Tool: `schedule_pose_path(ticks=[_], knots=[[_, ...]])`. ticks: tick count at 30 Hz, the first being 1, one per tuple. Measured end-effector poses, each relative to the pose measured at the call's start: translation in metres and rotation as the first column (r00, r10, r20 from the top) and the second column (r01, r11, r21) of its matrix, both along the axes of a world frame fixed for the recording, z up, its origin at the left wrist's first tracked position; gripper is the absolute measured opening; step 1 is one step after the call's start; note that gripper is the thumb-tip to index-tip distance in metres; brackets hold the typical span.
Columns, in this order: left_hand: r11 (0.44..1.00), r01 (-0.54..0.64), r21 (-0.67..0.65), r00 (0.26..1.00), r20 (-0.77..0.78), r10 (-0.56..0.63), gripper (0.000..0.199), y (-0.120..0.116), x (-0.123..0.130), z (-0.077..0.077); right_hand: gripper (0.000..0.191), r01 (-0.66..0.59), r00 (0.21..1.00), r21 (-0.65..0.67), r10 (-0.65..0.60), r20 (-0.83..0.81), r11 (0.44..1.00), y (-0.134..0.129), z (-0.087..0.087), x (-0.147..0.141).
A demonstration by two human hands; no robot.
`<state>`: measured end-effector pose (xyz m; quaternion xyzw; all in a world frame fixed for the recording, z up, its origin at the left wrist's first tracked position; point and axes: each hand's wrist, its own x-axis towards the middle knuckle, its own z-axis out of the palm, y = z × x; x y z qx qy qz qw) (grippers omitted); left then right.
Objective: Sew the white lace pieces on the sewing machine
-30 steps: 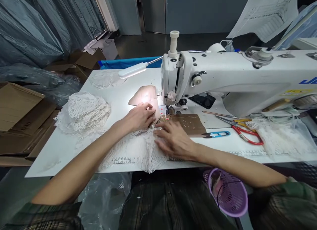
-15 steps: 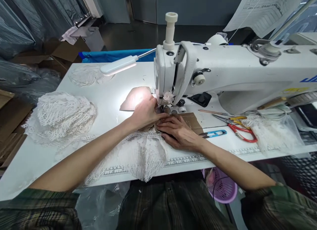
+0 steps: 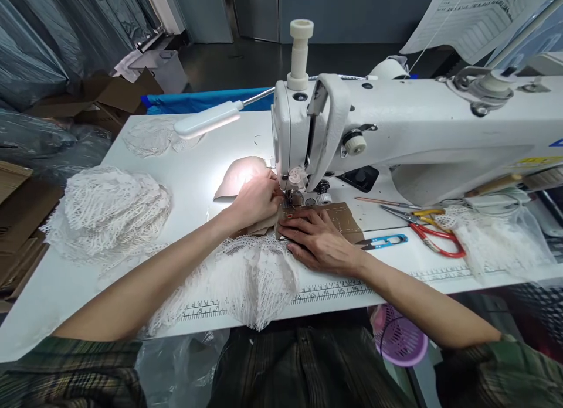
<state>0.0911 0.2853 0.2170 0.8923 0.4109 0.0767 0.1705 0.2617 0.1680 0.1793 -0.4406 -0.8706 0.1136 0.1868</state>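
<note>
My left hand [image 3: 257, 200] is closed beside the needle area of the white sewing machine [image 3: 295, 132], fingertips hidden against the presser foot. What it pinches I cannot make out. A pale pink curved piece [image 3: 237, 172] lies just behind that hand, brightly lit. Flat on the brown board [image 3: 345, 220] rests my right hand [image 3: 321, 244], fingers stretched left towards the needle. A small orange-red mark shows near its fingertips. White lace [image 3: 259, 279] spreads below both hands and hangs over the table's front edge.
A lace stack [image 3: 114, 208] sits at left, flatter lace pieces [image 3: 152, 137] behind it. Blue thread snips [image 3: 385, 241], red-handled scissors [image 3: 440, 238] and bagged lace [image 3: 501, 244] lie at right. A lamp [image 3: 209, 119] reaches over the table. A purple basket [image 3: 402, 337] stands below.
My left hand has drawn back slightly, its thumb no longer reaching across to my right hand. The right hand stays on the brown board. The view has shifted a little.
</note>
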Motion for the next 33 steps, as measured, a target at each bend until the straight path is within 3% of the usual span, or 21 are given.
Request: schedule_pose_path(ticks=[4,7,14,19,23,27,33], knots=[[0.98,0.128,0.154,0.987,-0.116,-0.111,0.024,-0.005,0.003,-0.005,0.038,0.014,1.0,0.01,-0.014,0.013,1.0,0.0,0.0,0.0],[0.973,0.12,0.197,0.988,-0.122,-0.097,0.029,-0.007,-0.001,-0.008,0.041,0.053,0.999,0.029,-0.053,0.012,0.998,0.0,0.0,0.0],[0.991,0.053,0.119,0.996,0.062,-0.061,0.017,-0.015,-0.016,-0.014,0.045,0.084,0.996,0.05,-0.086,0.032,0.995,-0.001,0.0,0.0],[0.999,-0.002,0.04,0.995,0.102,-0.002,0.016,-0.003,-0.016,-0.016,0.047,0.138,0.988,0.063,-0.142,0.054,0.988,-0.002,-0.001,-0.001],[0.996,0.089,0.027,0.989,0.118,-0.092,0.016,0.009,-0.01,-0.015,0.047,0.152,0.987,0.062,-0.154,0.035,0.987,-0.001,-0.003,0.003],[0.979,0.176,0.108,0.974,0.122,-0.188,0.028,0.01,-0.007,-0.013,0.043,0.134,0.991,0.026,-0.133,-0.013,0.991,0.001,-0.002,0.008],[0.964,0.202,0.172,0.976,0.05,-0.213,0.035,0.007,-0.007,-0.014,0.045,0.12,0.993,0.037,-0.121,0.007,0.992,0.002,-0.004,0.009]])
